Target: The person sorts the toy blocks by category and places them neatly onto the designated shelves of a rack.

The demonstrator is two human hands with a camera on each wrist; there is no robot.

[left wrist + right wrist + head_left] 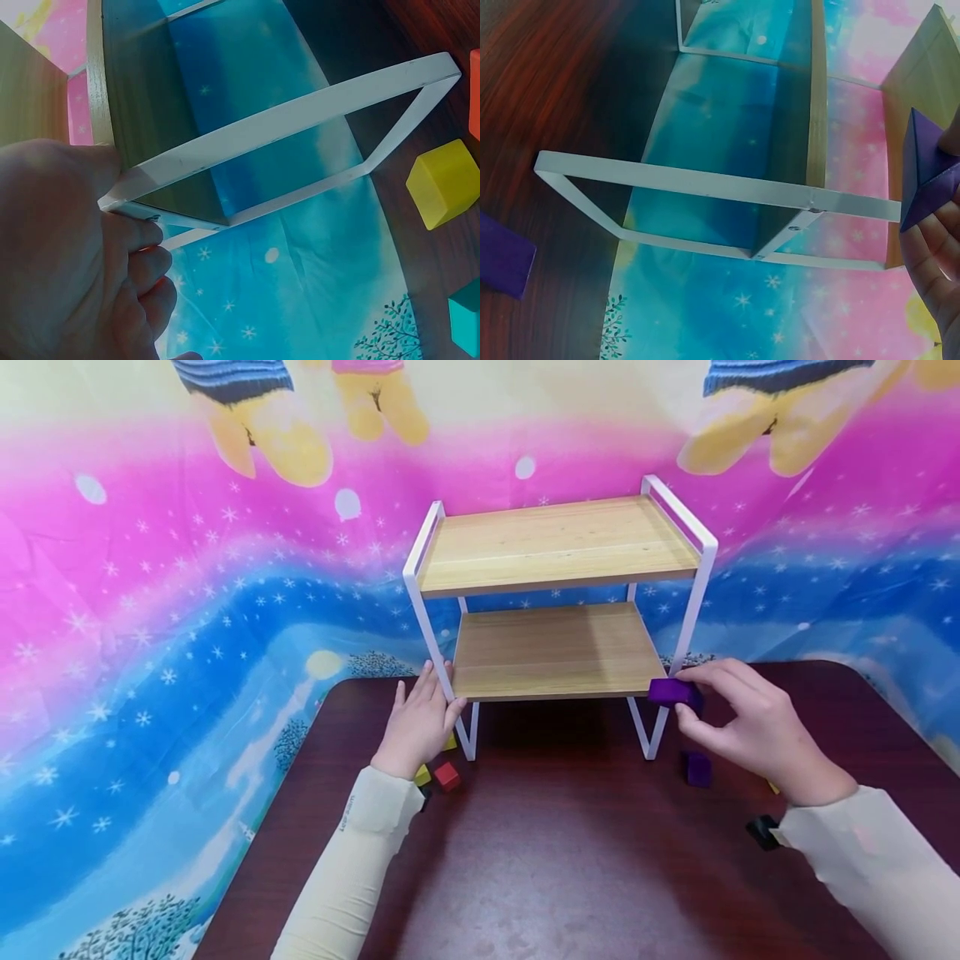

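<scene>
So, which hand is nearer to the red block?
Left. The left hand is close to the red block, against the shelf on its left side; the right hand is by the other side, pinching a purple block.

A wooden shelf (558,543) on the dark tabletop (540,860)
The right hand (757,718) pinches a purple block (665,692); the left hand (420,722) touches the white left leg (430,635).

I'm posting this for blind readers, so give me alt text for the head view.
A person's right grip holds a purple block near the right leg of a two-tier, white-framed wooden shelf, while the left grip rests against its left side. More blocks lie on the dark table.
</scene>
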